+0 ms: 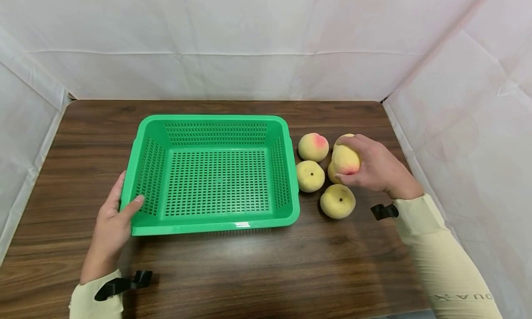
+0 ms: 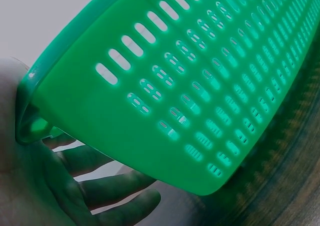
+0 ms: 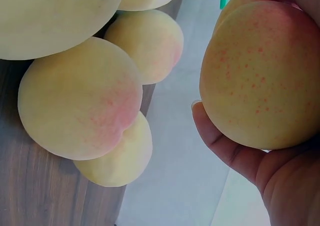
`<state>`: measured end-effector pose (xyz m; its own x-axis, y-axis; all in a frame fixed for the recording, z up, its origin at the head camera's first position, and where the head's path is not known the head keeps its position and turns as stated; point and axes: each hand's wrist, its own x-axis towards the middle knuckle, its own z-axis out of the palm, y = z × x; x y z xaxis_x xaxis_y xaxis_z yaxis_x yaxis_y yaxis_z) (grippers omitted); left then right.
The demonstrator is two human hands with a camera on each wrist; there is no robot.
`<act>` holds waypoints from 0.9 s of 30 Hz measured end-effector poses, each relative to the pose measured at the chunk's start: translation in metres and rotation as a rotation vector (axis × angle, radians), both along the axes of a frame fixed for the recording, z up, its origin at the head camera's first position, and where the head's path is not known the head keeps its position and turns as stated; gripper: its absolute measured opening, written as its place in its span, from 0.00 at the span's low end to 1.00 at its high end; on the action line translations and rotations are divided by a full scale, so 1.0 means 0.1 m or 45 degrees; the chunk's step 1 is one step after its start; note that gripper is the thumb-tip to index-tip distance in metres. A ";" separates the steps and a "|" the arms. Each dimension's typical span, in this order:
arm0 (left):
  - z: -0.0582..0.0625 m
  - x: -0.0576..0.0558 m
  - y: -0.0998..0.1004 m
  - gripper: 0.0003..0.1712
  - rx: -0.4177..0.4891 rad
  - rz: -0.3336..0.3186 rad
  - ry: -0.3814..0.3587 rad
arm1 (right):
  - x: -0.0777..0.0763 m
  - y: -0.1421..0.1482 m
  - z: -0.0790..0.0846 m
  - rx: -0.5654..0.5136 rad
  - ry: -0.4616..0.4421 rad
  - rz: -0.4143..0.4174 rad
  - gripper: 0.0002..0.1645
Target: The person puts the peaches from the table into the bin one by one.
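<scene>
A green plastic basket (image 1: 218, 180) with slotted walls and floor stands on the table, nothing inside it. My left hand (image 1: 114, 222) grips its left rim, thumb over the edge; in the left wrist view the fingers (image 2: 115, 188) stretch along the outside of the wall (image 2: 95, 131). To the right of the basket, my right hand (image 1: 374, 164) holds a yellow peach (image 1: 346, 159) with a pink blush above the others. The held peach (image 3: 260, 75) fills much of the right side in the right wrist view, with fingers around it.
Several peaches lie between the basket and my right hand: a pink-tipped one (image 1: 311, 148) at the back, one (image 1: 310, 176) near the basket wall, another (image 1: 337, 201) in front. Others are partly hidden beneath the held peach. White cloth (image 1: 232, 42) surrounds the dark wooden table (image 1: 232, 273).
</scene>
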<state>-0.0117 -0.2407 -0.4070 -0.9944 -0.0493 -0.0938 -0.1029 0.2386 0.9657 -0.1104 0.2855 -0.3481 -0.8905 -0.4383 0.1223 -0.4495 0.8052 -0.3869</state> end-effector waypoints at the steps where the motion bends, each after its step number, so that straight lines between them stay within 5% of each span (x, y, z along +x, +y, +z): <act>1: 0.00 0.00 0.00 0.36 0.009 -0.001 0.004 | 0.00 0.00 0.00 0.001 -0.002 0.000 0.36; 27: 0.01 -0.01 0.03 0.36 -0.005 0.009 -0.002 | -0.08 -0.19 0.01 -0.038 -0.051 0.036 0.35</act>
